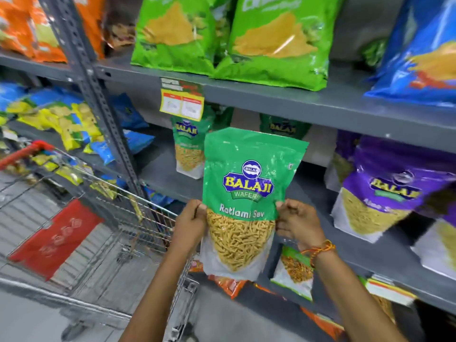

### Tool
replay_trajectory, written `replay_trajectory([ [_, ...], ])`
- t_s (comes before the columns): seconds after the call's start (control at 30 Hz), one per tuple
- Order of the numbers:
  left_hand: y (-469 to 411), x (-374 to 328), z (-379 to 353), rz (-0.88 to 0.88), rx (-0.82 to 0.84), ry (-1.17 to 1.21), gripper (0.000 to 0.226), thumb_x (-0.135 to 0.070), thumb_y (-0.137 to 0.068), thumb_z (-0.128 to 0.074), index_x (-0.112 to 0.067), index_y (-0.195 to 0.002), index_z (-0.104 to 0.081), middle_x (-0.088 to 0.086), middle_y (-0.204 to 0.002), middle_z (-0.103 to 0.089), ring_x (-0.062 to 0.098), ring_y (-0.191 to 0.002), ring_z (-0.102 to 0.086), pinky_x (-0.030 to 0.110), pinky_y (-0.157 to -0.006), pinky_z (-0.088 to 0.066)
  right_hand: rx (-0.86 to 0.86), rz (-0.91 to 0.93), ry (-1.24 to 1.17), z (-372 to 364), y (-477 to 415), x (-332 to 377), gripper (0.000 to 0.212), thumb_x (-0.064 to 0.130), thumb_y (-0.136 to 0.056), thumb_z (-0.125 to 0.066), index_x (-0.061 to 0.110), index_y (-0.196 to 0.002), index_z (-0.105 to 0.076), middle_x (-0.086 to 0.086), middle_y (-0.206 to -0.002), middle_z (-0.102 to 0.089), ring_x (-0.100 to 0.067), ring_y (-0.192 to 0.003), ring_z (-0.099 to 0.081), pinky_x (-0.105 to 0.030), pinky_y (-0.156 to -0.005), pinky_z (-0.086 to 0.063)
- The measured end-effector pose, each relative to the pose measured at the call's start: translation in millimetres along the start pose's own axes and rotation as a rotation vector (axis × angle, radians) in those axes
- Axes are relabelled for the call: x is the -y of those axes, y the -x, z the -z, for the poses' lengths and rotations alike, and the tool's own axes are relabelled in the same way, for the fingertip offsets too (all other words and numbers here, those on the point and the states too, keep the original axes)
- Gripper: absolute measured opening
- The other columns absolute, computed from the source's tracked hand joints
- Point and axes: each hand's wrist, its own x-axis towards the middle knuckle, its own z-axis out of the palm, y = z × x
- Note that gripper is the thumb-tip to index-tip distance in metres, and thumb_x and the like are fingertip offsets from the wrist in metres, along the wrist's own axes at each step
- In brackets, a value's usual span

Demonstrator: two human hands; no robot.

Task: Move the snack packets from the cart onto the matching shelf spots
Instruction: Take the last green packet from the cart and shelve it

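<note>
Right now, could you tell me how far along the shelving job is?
Done: a matching green packet already stands on the middle shelf. In hand: left hand and right hand hold a Ratlami Sev packet before that shelf. Left: the cart's visible part shows no packets.

A shop aisle — a grocery or supermarket snack section. Grey slotted-steel shelving (283,99) runs in tiers, each packed with rows of branded packets: green Balaji sev packs (188,146), purple Balaji packs (380,193), blue bags (419,58), orange bags (32,28). A yellow price tag (182,104) hangs from a shelf edge, and a wire shopping cart (103,218) with a red handle stands alongside.
</note>
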Motion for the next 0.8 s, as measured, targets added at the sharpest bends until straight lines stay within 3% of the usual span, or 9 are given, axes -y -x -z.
replay_trajectory([
  [0.2, -4.7, -4.5, -18.8, 0.029, 0.055, -0.037, 0.036, -0.02, -0.094, -0.041, -0.031, -0.059, -0.043, -0.005, -0.066, -0.048, 0.022, -0.072, -0.049, 0.037, -0.067, -0.041, -0.078, -0.002, -0.017, 22.5, 4.3, -3.3, 0.024, 0.012, -0.092, -0.052, 0.011, -0.069, -0.057, 0.006, -0.038, -0.052, -0.004, -0.027, -0.036, -0.011, -0.034, -0.035],
  [0.3, -1.5, -5.7, -22.2, 0.073, 0.083, -0.022, 0.037, -0.024, -0.094, -0.04, -0.036, -0.059, -0.046, -0.004, -0.065, -0.048, 0.024, -0.068, -0.05, 0.044, -0.063, -0.045, -0.091, -0.003, 0.028, 26.1, 7.3, -4.4, 0.019, 0.015, -0.092, -0.052, 0.01, -0.075, -0.057, -0.019, -0.046, -0.057, -0.012, -0.038, -0.048, -0.018, -0.04, -0.043],
  [0.4, -0.3, -5.3, -23.2, 0.06, 0.093, 0.005, 0.035, -0.021, -0.094, -0.04, -0.031, -0.061, -0.043, -0.003, -0.067, -0.049, 0.022, -0.074, -0.05, 0.042, -0.072, -0.045, -0.093, -0.021, 0.02, 27.2, 7.2, -6.8, 0.016, 0.017, -0.092, -0.052, 0.007, -0.082, -0.057, -0.038, -0.072, -0.063, -0.024, -0.05, -0.058, -0.023, -0.048, -0.045],
  [0.47, -0.3, -2.2, -23.9, 0.061, 0.111, 0.015, 0.033, -0.02, -0.094, -0.041, -0.03, -0.063, -0.043, 0.0, -0.07, -0.05, 0.022, -0.075, -0.05, 0.039, -0.072, -0.042, -0.105, -0.028, 0.034, 26.9, 6.2, -9.6, 0.017, 0.016, -0.092, -0.051, 0.005, -0.081, -0.057, -0.051, -0.104, -0.05, -0.036, -0.065, -0.062, -0.026, -0.055, -0.042],
  [0.53, -1.6, 3.9, -25.5, 0.061, 0.134, 0.021, 0.031, -0.019, -0.094, -0.041, -0.029, -0.065, -0.044, 0.003, -0.073, -0.051, 0.022, -0.075, -0.05, 0.039, -0.07, -0.042, -0.116, -0.015, 0.051, 28.0, 2.7, -15.5, 0.022, 0.015, -0.093, -0.051, -0.004, -0.083, -0.056, -0.047, -0.1, -0.058, -0.025, -0.063, -0.061, -0.029, -0.055, -0.047],
  [0.6, -5.7, 11.3, -28.7, 0.068, 0.175, 0.053, 0.029, -0.019, -0.095, -0.04, -0.026, -0.067, -0.045, 0.004, -0.074, -0.051, 0.02, -0.075, -0.048, 0.038, -0.07, -0.041, -0.119, -0.005, 0.055, 28.2, -5.0, -21.9, 0.026, 0.014, -0.093, -0.05, -0.011, -0.089, -0.056, -0.016, -0.065, -0.068, -0.015, -0.048, -0.063, -0.032, -0.048, -0.054],
  [0.67, -15.5, 18.4, -34.6, 0.091, 0.213, 0.094, 0.023, -0.02, -0.095, -0.039, -0.017, -0.074, -0.046, 0.009, -0.077, -0.051, 0.02, -0.077, -0.047, 0.039, -0.071, -0.04, -0.146, 0.029, 0.079, 28.6, -17.0, -27.2, 0.023, 0.012, -0.093, -0.05, -0.003, -0.079, -0.061, 0.008, -0.039, -0.057, 0.0, -0.031, -0.048, -0.015, -0.036, -0.044],
  [0.73, -34.5, 23.0, -41.7, 0.085, 0.233, 0.117, 0.02, -0.021, -0.096, -0.038, -0.012, -0.079, -0.044, 0.013, -0.078, -0.049, 0.021, -0.077, -0.045, 0.041, -0.07, -0.039, -0.198, 0.063, 0.085, 25.8, -33.1, -27.0, 0.026, 0.012, -0.091, -0.053, 0.009, -0.068, -0.064, 0.01, -0.041, -0.059, 0.0, -0.037, -0.05, -0.014, -0.039, -0.044],
  [0.8, -62.1, 23.2, -49.1, 0.039, 0.237, 0.119, 0.02, -0.021, -0.096, -0.037, -0.012, -0.08, -0.043, 0.013, -0.077, -0.047, 0.021, -0.074, -0.045, 0.043, -0.068, -0.041, -0.262, 0.102, 0.1, 24.0, -56.1, -25.5, 0.025, 0.013, -0.09, -0.056, 0.01, -0.067, -0.065, -0.004, -0.054, -0.064, -0.012, -0.051, -0.055, -0.023, -0.05, -0.05],
])
